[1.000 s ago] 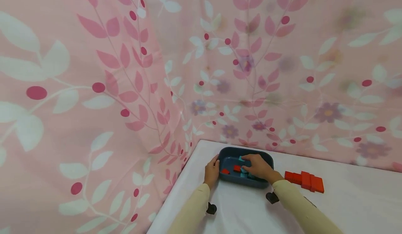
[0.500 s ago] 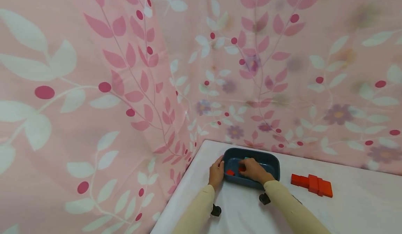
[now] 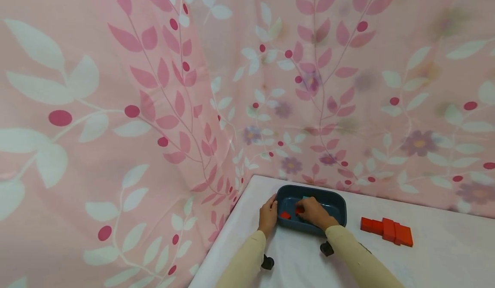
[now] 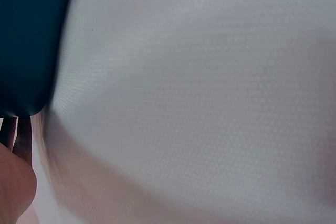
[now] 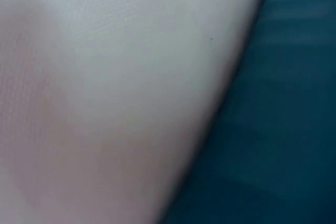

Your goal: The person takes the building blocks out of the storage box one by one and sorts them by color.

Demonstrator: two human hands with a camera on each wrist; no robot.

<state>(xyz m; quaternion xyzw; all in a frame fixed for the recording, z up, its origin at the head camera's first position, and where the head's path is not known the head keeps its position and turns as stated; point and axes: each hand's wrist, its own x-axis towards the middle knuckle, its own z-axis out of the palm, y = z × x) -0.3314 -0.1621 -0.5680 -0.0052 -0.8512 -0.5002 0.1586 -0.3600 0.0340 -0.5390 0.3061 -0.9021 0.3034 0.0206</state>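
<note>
A dark blue rectangular tub (image 3: 298,225) stands on the white cloth, close to the corner. My left hand (image 3: 267,216) holds the tub's left end, its fingers at the rim; in the left wrist view, fingers reach past the corner of the tub (image 4: 26,40). Inside the tub my right hand (image 3: 314,213) pinches a small red block (image 3: 299,210), partly covered by the fingers. Left of it lies another red block (image 3: 285,215). A light blue block (image 3: 308,197) shows just behind the right hand. The right wrist view holds only the tub's outer wall (image 5: 278,119) and cloth.
Several red blocks (image 3: 388,231) lie end to end in a row on the white tablecloth (image 3: 444,240), right of the tub. Pink floral curtains (image 3: 216,120) hang along the left and back edges of the table.
The right hand has moved left within the tub, from the light blue blocks to a red block, and now covers most of the light blue ones. My left hand stays at the tub's end.
</note>
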